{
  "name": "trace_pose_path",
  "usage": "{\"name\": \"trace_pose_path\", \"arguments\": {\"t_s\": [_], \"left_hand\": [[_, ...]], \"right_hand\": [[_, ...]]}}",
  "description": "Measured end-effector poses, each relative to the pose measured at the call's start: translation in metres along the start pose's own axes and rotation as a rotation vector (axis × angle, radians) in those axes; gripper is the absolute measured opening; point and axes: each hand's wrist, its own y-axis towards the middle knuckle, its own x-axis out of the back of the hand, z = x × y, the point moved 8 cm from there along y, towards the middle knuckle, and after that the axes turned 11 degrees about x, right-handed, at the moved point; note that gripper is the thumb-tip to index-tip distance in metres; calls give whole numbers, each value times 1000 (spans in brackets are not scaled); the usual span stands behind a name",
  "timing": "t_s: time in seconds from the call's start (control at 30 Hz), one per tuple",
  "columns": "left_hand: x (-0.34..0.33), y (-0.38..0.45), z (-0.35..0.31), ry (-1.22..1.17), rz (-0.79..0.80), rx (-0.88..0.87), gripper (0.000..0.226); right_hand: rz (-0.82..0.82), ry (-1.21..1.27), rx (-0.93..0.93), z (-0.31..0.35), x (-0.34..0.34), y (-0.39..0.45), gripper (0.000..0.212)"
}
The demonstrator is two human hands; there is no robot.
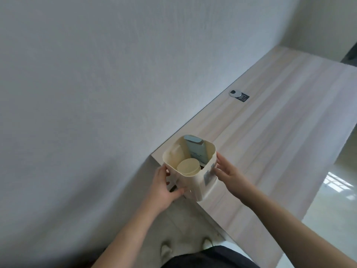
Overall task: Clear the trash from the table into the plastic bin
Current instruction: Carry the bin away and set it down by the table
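Now cream plastic bin (201,180) (rounded-square, smooth) at corner of pale wood-grain table (270,132). Left hand (164,187) grips its side; right hand (229,174) presses opposite wall, fingers straight. Inside: round cream cup (188,167), blue-grey flat carton (195,149).

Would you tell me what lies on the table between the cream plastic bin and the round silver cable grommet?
Nothing: in the head view, bare pale wooden table runs from the cream plastic bin to the round silver cable grommet.

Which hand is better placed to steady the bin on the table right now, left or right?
Probably left. The left hand already grips the plastic bin on its near side with its thumb against the wall, while the right hand only has straight fingers beside the other wall.
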Motion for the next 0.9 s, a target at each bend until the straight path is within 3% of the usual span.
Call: {"name": "trace_pose_path", "arguments": {"t_s": [0.33, 0.57, 0.9], "left_hand": [[-28, 66, -29, 58, 283, -97, 114], [-28, 105, -25, 19, 449, -85, 73], [-28, 138, 5, -26, 567, 17, 68]], "right_hand": [[-275, 191, -171, -24, 21, 17, 45], [-479, 292, -296, -46, 11, 48, 52], [-578, 305, -328, -63, -1, 76, 45]]}}
